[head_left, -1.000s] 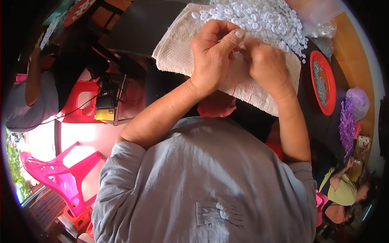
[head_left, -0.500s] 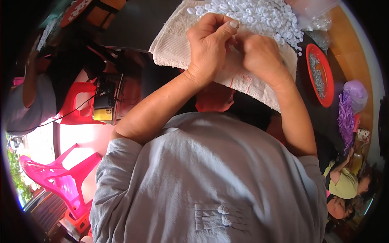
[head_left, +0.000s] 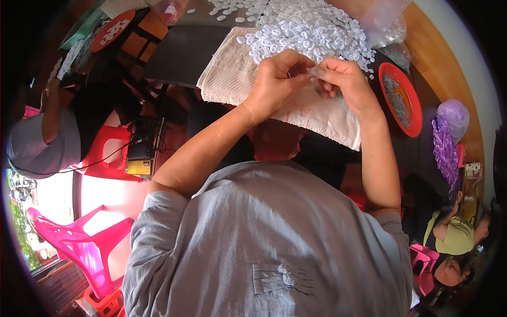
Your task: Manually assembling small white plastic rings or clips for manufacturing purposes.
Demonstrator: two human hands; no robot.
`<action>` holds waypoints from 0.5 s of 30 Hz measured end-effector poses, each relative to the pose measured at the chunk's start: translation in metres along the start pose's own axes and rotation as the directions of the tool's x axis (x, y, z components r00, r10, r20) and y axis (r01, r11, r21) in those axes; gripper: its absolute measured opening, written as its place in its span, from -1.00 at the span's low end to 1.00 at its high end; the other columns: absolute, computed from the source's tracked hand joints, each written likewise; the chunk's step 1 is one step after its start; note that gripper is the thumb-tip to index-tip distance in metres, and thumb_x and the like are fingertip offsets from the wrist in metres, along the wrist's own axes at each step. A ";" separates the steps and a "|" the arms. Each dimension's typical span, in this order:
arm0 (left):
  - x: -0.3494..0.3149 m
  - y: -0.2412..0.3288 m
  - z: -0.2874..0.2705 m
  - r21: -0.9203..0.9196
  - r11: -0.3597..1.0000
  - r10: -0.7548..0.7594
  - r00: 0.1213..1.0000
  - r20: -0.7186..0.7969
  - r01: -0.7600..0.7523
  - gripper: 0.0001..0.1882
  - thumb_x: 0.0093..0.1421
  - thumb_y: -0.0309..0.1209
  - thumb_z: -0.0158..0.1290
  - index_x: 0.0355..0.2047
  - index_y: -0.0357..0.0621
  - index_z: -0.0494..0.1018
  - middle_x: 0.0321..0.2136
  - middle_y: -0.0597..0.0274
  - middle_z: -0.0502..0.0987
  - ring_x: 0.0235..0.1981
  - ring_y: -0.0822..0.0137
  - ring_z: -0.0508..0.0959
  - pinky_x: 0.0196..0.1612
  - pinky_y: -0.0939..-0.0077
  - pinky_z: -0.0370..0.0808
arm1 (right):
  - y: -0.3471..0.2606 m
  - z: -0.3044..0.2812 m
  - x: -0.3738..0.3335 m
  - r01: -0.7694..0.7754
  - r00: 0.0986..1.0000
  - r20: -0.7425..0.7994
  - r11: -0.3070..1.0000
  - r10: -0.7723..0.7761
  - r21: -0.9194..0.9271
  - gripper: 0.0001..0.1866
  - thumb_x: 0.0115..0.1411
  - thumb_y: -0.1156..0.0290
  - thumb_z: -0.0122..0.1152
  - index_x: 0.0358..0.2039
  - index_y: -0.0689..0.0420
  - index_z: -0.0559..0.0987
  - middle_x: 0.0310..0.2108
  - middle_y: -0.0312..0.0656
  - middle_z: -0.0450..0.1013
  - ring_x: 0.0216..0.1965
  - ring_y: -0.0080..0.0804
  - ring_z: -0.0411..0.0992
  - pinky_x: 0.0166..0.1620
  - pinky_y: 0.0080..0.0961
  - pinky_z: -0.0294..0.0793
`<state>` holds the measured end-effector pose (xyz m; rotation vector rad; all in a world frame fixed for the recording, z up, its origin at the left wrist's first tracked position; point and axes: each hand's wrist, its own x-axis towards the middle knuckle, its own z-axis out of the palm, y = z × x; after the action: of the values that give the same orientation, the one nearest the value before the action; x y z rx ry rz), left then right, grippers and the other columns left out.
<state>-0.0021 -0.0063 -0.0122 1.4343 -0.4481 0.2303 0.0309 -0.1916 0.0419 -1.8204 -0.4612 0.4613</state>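
Over a cream towel, my two hands meet with their fingertips almost touching. Thumb and fingers of my left hand are pinched together; whatever they hold is hidden. My right hand pinches what looks like a small whitish piece, too small to make out well, at the gap between the hands. Just beyond them, a heap of small white oval plastic rings covers the towel's far part and the tabletop. To the right stands a red oval plate of small grey metal pieces.
Clear plastic bags lie at the far right. A purple bag and purple strips are beyond the plate. Another person sits at left, near a pink plastic chair. More people are at lower right.
The view has shifted, showing more of the far table. My right hand has turned from a curled, knuckles-up pose to a pinch facing my left hand.
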 end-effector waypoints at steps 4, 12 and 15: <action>-0.001 0.008 0.000 0.125 0.991 0.044 0.999 0.025 -0.047 -0.76 0.06 -0.60 0.16 -0.21 -0.29 0.50 -0.33 0.30 0.52 -0.37 0.52 0.49 -0.25 0.61 0.45 | 0.002 -0.002 -0.002 0.007 1.000 0.030 0.997 -0.009 0.082 -0.73 0.22 0.22 0.16 -0.50 0.14 0.53 -0.65 -0.41 0.34 -0.62 -0.66 0.31 -0.53 -0.74 0.18; -0.007 0.013 0.000 0.345 0.919 0.186 0.981 0.053 -0.193 -0.81 0.03 -0.59 0.20 -0.31 -0.31 0.49 -0.46 0.29 0.46 -0.43 0.51 0.49 -0.34 0.59 0.45 | 0.002 0.003 -0.002 -0.032 0.997 0.075 0.990 0.021 0.139 -0.73 0.19 0.20 0.19 -0.48 0.14 0.56 -0.68 -0.43 0.33 -0.69 -0.69 0.28 -0.61 -0.75 0.10; -0.009 0.010 0.006 0.365 0.903 0.254 0.967 -0.026 -0.228 -0.79 -0.02 -0.52 0.26 -0.39 -0.30 0.48 -0.51 0.19 0.49 -0.52 0.40 0.51 -0.46 0.50 0.44 | -0.001 0.007 -0.004 -0.047 0.998 0.042 0.978 0.039 0.204 -0.72 0.19 0.20 0.20 -0.50 0.15 0.56 -0.69 -0.44 0.32 -0.68 -0.71 0.26 -0.60 -0.75 0.12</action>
<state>-0.0151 -0.0097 -0.0062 1.7212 -0.5438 0.5885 0.0238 -0.1875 0.0413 -1.6276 -0.3859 0.5532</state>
